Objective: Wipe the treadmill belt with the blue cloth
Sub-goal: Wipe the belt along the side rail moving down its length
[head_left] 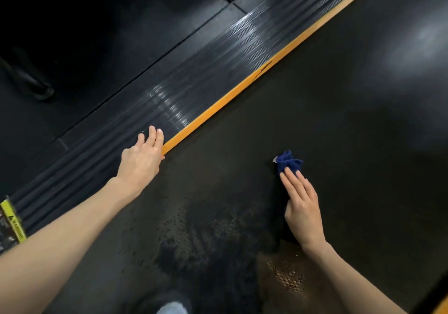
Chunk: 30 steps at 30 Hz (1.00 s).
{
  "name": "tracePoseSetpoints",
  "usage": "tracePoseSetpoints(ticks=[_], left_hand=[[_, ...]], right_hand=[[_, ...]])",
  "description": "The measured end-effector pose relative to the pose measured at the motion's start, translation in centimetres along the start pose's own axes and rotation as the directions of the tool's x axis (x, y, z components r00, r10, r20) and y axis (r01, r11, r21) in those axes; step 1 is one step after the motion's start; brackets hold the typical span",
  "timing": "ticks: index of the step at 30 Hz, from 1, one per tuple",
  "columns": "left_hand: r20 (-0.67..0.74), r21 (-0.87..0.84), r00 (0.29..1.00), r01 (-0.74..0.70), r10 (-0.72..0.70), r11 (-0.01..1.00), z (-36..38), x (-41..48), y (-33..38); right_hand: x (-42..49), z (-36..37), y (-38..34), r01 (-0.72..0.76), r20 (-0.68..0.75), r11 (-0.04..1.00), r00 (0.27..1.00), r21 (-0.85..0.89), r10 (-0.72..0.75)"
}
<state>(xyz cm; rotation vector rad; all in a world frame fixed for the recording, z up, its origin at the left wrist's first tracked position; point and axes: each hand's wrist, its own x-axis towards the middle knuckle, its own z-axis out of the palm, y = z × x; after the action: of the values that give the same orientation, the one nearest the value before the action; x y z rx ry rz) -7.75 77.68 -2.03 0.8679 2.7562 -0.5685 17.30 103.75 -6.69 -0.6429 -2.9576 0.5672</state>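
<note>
Nearest us, our left forearm (60, 236) enters from the lower left corner.

1. Left hand (141, 158): released, fingers straight, holding nothing. It rests on the ribbed side rail (206, 71), thumb against the yellow strip (242, 88).
2. Right hand (301, 207): flat, not clenched, with straight fingertips pressing down on the blue cloth (289, 162).
3. Blue cloth: bunched, lying on the treadmill belt (339, 107) just ahead of our right hand, well apart from the yellow strip.
4. Treadmill belt: dark and textured. A darker speckled patch (194, 236) lies between our two arms.
5. Warning label (12, 224): yellow-edged, on the side rail at the left edge. We cannot read its text.
6. Floor (121, 22): black tiles beyond the rail.
</note>
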Motion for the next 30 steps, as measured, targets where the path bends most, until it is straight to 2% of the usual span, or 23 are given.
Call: tracePoseSetpoints(ticks=[3,6,10,12,14,16,18,19,20,22,24,26,27,28,29,30], left_hand=[[0.036,-0.074,0.996,0.080,-0.077,0.994,-0.7,0.1,1.0],[0.029,-0.067,0.990,0.140,-0.139,0.988,-0.8,0.3,1.7],[-0.014,-0.097,0.985,0.170,-0.172,0.981,-0.4,0.0,1.9],[-0.049,-0.085,0.984,0.166,-0.171,0.982,0.2,-0.2,2.1],[-0.082,-0.072,0.983,0.160,-0.166,0.984,0.8,-0.2,2.2],[-0.109,-0.056,0.982,0.150,-0.155,0.987,1.2,-0.3,2.1],[-0.136,-0.047,0.981,0.131,-0.137,0.990,1.7,-0.4,1.8],[-0.152,-0.053,0.980,0.119,-0.126,0.991,1.8,-0.5,1.6],[-0.173,-0.062,0.978,0.109,-0.118,0.992,1.8,-0.6,1.4],[-0.217,-0.089,0.970,0.092,-0.110,0.992,1.8,-0.7,1.2],[-0.260,-0.121,0.960,0.072,-0.102,0.990,1.9,-0.8,1.1],[-0.294,-0.137,0.951,0.060,-0.098,0.989,2.1,-0.9,1.0],[-0.301,-0.140,0.948,0.060,-0.100,0.988,2.2,-1.0,1.0],[-0.302,-0.139,0.948,0.061,-0.101,0.988,2.4,-1.1,0.9],[-0.301,-0.136,0.948,0.061,-0.100,0.989,2.6,-1.1,0.8],[-0.298,-0.133,0.950,0.059,-0.097,0.989,2.8,-1.1,0.7]], right_hand=[[-0.1,0.7,0.3,0.002,-0.031,1.000,1.000,-0.012,-0.002],[-0.2,1.4,0.6,0.004,-0.107,1.000,0.994,-0.011,-0.005],[-0.5,2.8,-1.5,-0.153,-0.246,0.985,0.954,0.083,0.169],[-0.2,4.1,-4.2,-0.153,-0.279,0.981,0.943,0.121,0.182],[-0.1,5.7,-8.0,-0.014,-0.202,0.989,0.978,0.146,0.044],[0.0,6.5,-11.7,0.236,-0.055,0.964,0.971,0.126,-0.231],[0.9,6.5,-12.8,0.512,0.040,0.859,0.858,0.004,-0.512],[1.9,6.0,-11.9,0.587,0.070,0.809,0.808,-0.016,-0.585],[2.9,5.4,-10.2,0.597,0.070,0.802,0.801,-0.012,-0.595],[5.1,4.0,-5.2,0.459,-0.019,0.889,0.888,-0.014,-0.459],[7.2,2.1,-0.3,0.173,-0.149,0.985,0.973,-0.023,-0.175],[8.5,1.5,1.3,-0.086,-0.243,0.995,0.965,0.048,0.095],[8.8,2.0,0.2,-0.159,-0.276,0.984,0.945,0.077,0.175],[8.7,2.9,-1.6,-0.175,-0.296,0.978,0.934,0.113,0.202],[8.3,4.0,-3.9,-0.126,-0.303,0.981,0.938,0.147,0.166],[7.6,5.3,-6.6,-0.024,-0.291,0.986,0.954,0.164,0.071]])
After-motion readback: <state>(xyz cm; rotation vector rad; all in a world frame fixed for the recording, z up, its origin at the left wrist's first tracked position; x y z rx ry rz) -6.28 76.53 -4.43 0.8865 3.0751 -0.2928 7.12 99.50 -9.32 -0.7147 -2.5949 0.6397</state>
